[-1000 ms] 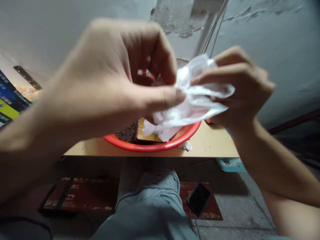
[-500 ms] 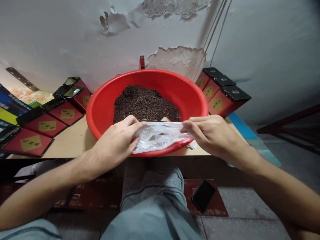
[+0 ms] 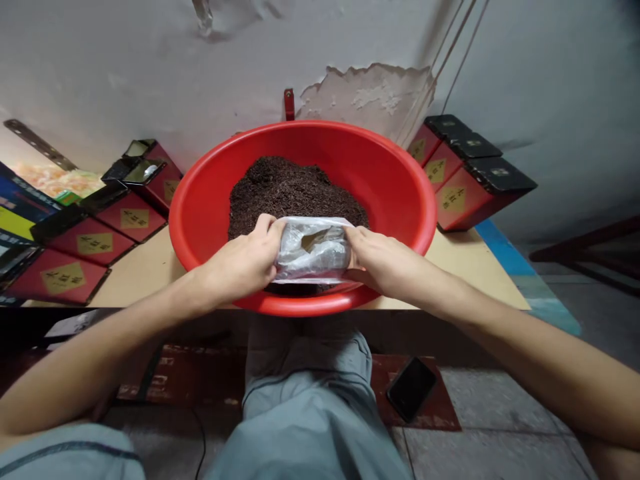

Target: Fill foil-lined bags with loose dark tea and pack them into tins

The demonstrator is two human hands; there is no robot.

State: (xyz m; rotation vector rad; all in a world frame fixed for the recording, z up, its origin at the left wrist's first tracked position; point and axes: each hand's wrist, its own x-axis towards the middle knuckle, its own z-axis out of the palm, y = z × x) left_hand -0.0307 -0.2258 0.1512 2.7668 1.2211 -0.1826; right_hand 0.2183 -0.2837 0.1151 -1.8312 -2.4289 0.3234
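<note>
A clear plastic bag (image 3: 295, 267) is spread over the front of a red basin (image 3: 200, 177), its crumpled mouth gaping in the middle. It appears to lie over a box-shaped container that it mostly hides. My left hand (image 3: 257, 253) grips the bag's left side, thumb on top. On the opposite side my right hand (image 3: 373, 257) has its fingers closed round the bag's edge. Beyond the hands, a heap of dark dried tea leaves (image 3: 295, 190) fills the middle of the basin.
Red tins with black tops and yellow labels (image 3: 95, 243) stand in rows on the table's left. More such tins (image 3: 473, 190) stand on the right, against the wall. The wooden table (image 3: 470, 267) ends just before my knees. A phone (image 3: 411, 389) lies on a red board below.
My hands have come closer together, the right one moving left. The bag, stretched flat before, now gathers into a narrower box shape with a wider gap in it. My view has shifted slightly.
</note>
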